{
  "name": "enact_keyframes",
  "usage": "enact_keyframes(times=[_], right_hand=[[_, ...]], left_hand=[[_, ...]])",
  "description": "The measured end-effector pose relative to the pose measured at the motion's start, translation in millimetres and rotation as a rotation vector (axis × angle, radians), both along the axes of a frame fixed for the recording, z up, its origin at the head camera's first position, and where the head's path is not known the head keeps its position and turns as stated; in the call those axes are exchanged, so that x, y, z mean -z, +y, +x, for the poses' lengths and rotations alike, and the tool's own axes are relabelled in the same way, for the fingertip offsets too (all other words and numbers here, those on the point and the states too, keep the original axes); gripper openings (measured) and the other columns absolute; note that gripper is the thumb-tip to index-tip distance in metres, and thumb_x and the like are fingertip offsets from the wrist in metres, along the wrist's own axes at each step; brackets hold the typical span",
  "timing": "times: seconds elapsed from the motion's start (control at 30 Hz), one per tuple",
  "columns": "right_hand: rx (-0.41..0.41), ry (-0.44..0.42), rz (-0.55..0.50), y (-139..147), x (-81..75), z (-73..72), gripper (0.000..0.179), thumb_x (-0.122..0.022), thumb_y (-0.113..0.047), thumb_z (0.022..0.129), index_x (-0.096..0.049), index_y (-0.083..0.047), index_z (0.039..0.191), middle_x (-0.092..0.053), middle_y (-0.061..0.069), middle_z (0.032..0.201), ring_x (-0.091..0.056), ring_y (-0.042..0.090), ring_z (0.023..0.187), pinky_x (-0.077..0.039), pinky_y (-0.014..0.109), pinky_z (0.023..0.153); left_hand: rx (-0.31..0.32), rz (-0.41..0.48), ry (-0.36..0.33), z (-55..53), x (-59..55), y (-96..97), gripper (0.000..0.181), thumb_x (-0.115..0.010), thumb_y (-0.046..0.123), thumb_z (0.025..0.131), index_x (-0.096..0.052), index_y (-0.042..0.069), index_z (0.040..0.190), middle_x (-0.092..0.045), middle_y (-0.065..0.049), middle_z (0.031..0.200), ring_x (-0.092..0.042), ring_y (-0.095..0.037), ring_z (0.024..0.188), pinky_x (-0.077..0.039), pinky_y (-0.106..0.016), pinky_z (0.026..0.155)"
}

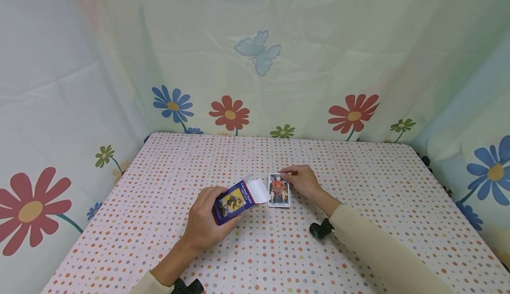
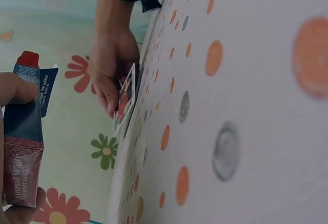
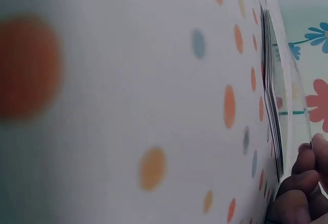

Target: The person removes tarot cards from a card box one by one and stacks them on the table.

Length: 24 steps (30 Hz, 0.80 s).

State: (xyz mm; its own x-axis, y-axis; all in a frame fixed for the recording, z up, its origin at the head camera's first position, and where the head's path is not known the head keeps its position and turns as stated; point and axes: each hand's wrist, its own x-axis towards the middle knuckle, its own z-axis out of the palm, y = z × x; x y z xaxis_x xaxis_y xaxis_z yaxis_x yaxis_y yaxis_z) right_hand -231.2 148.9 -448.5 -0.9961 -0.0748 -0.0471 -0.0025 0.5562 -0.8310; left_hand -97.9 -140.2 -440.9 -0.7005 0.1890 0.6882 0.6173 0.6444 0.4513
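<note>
My left hand (image 1: 203, 223) grips a dark blue Universal Waite tarot box (image 1: 231, 202), tilted above the table, its white top flap open toward the cards. The left wrist view shows the box's side (image 2: 23, 170) between thumb and fingers. To the right of the box, a tarot card (image 1: 278, 191) reading "The Devil" lies face up. My right hand (image 1: 304, 182) pinches at its upper right corner. In the right wrist view, a thin pale card edge (image 3: 291, 90) is raised in those fingers, over a low stack of cards (image 3: 270, 80) on the table.
A table with a dotted cloth (image 1: 207, 152) lies under both hands. Behind it hangs a curtain (image 1: 303, 63) printed with flowers and a butterfly, with more curtain at both sides. Dark straps with small devices (image 1: 321, 229) sit at the wrists.
</note>
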Motion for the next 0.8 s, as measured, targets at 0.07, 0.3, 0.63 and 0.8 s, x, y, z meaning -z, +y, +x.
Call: enact_keyframes(times=[0.07, 0.3, 0.63, 0.8], right_hand=[[-0.02, 0.001, 0.062, -0.9, -0.5, -1.2, 0.02, -0.069, -0.018, 0.098, -0.077, -0.009, 0.114, -0.07, 0.014, 0.11, -0.06, 0.025, 0.093, -0.046, 0.029, 0.068], [-0.057, 0.046, 0.243, -1.5, 3.1, -5.8, 0.02, -0.071, -0.023, 0.097, -0.078, -0.011, 0.112, -0.07, 0.006, 0.101, -0.056, 0.02, 0.082, -0.044, 0.031, 0.065], [-0.092, 0.13, 0.323, -3.1, 3.6, -6.7, 0.015, -0.075, -0.019, 0.093, -0.08, -0.011, 0.105, -0.072, 0.006, 0.094, -0.055, 0.017, 0.072, -0.042, 0.029, 0.058], [-0.091, 0.144, 0.345, -3.7, 3.1, -8.2, 0.015, -0.075, -0.019, 0.093, -0.08, -0.012, 0.106, -0.074, 0.007, 0.1, -0.056, 0.017, 0.074, -0.042, 0.029, 0.059]], left_hand=[[-0.004, -0.003, 0.019, 0.1, 0.8, 0.2, 0.07, -0.092, 0.029, 0.069, -0.061, 0.003, 0.127, -0.063, -0.007, 0.12, -0.059, -0.018, 0.102, -0.055, -0.032, 0.078], [-0.001, -0.008, 0.003, 0.9, 0.9, 0.8, 0.071, -0.092, 0.031, 0.069, -0.061, 0.003, 0.127, -0.063, -0.007, 0.121, -0.058, -0.017, 0.105, -0.054, -0.033, 0.08], [0.003, -0.014, -0.013, 1.8, -0.3, 1.2, 0.072, -0.093, 0.031, 0.07, -0.06, 0.005, 0.128, -0.062, -0.007, 0.123, -0.058, -0.018, 0.107, -0.054, -0.034, 0.082], [0.007, -0.009, -0.027, 1.8, -1.4, 1.2, 0.072, -0.093, 0.031, 0.07, -0.06, 0.005, 0.128, -0.062, -0.006, 0.123, -0.058, -0.017, 0.107, -0.054, -0.034, 0.083]])
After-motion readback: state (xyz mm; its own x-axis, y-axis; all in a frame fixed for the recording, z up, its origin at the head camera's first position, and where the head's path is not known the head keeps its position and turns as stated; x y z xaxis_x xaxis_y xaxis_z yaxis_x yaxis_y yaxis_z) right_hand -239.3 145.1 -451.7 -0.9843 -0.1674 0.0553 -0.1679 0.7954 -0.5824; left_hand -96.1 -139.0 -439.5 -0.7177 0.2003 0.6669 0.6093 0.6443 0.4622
